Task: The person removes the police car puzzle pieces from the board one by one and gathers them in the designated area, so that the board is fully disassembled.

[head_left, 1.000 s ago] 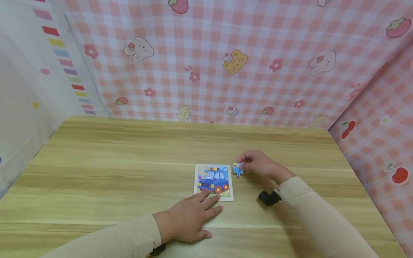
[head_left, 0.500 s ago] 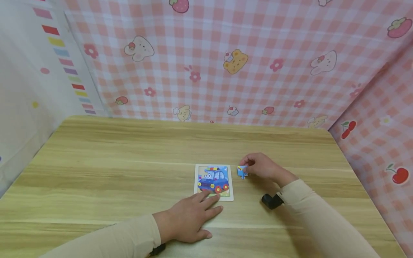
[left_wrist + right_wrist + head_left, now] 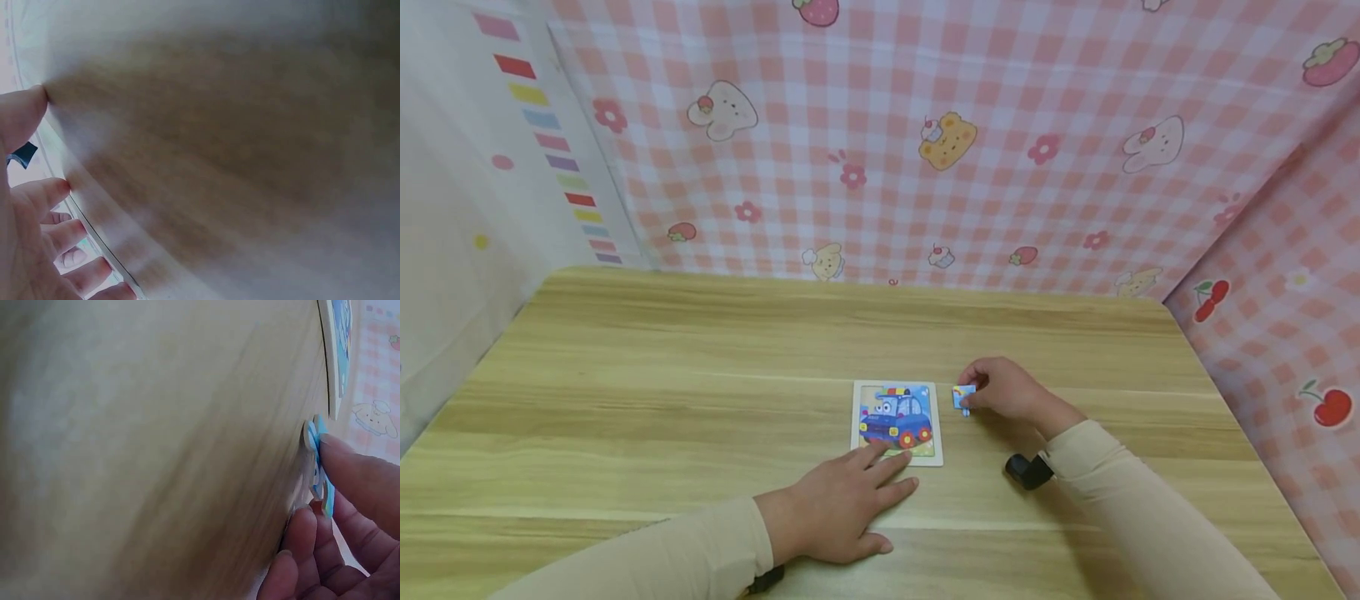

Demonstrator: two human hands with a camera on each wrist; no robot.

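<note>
A square jigsaw puzzle (image 3: 910, 404) showing a blue cartoon police car lies flat on the wooden table in the head view. Its pale frame (image 3: 937, 442) surrounds the picture, and bare backing shows at the upper left corner. My left hand (image 3: 842, 508) rests with spread fingers across the front edge of the puzzle, covering part of it. Just right of the frame, my right hand (image 3: 1011, 393) pinches a light blue puzzle piece (image 3: 962, 396) between thumb and fingers. In the right wrist view that puzzle piece (image 3: 317, 459) is seen edge-on, tilted up close over the tabletop.
The wooden table (image 3: 662, 400) runs back to a pink checked cloth (image 3: 880, 150) with cartoon prints. Another checked cloth (image 3: 1292, 333) hangs along the right side. A black wrist-worn device (image 3: 1028, 472) sticks out beneath the right sleeve.
My right hand has drawn the puzzle piece slightly to the right, away from the frame, and has turned it a little. The left hand and the puzzle have stayed where they were.
</note>
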